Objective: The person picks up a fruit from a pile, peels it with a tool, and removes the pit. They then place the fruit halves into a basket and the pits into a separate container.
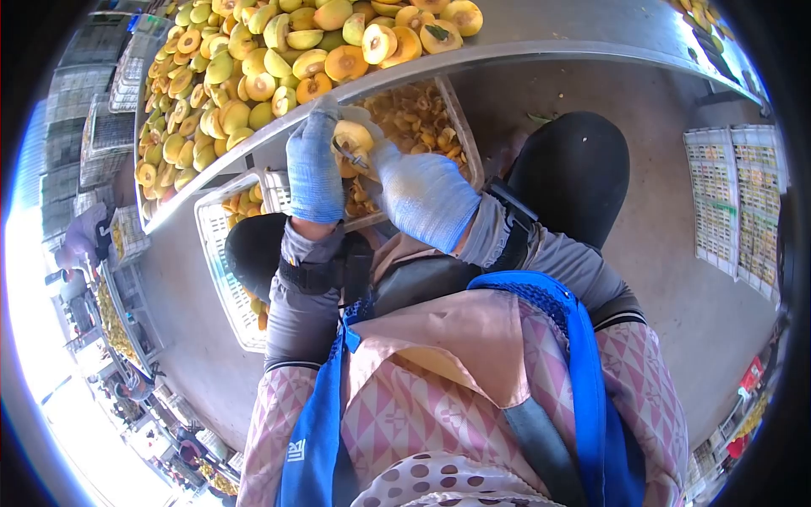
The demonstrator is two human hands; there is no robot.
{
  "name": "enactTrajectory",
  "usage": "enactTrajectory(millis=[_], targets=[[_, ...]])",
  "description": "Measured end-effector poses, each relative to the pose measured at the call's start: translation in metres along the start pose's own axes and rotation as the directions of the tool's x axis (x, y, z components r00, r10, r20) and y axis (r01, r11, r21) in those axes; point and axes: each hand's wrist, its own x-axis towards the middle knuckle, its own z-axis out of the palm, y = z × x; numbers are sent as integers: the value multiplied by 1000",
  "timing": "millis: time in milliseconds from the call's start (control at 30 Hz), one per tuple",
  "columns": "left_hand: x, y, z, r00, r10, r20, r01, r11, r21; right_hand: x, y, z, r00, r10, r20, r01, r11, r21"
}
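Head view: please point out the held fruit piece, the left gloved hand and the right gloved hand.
Fruit piece [352, 135]: head view, on its pale upper surface.
Left gloved hand [316, 167]: head view, on its back.
Right gloved hand [427, 196]: head view, on its back.

Left hand and right hand curled close together by the tabletop

Both arms reach forward, bent at the elbow. The left hand points toward the tabletop's near edge, fingertips bent in a grip just beside that edge. The right hand slants in toward the left, its back turned up, fingers curled in a hold. Bare skin shows at the left wrist. The right forearm lies aslant; the left forearm runs straighter
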Motion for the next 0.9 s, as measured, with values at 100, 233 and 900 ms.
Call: enactTrajectory(millis=[100, 233, 900], targets=[[1, -4, 1, 1000, -23, 1, 23, 999, -46, -1, -1, -3, 999, 28, 41, -27, 999, -29], [1, -13, 6, 972, 230, -57, -220, 965, 144, 1, 5, 11, 998, -3, -61, 19, 965, 261], [2, -21, 3, 977, 194, -86, -190, 980, 50, 2, 0, 18, 997, 22, -74, 4, 940, 340]])
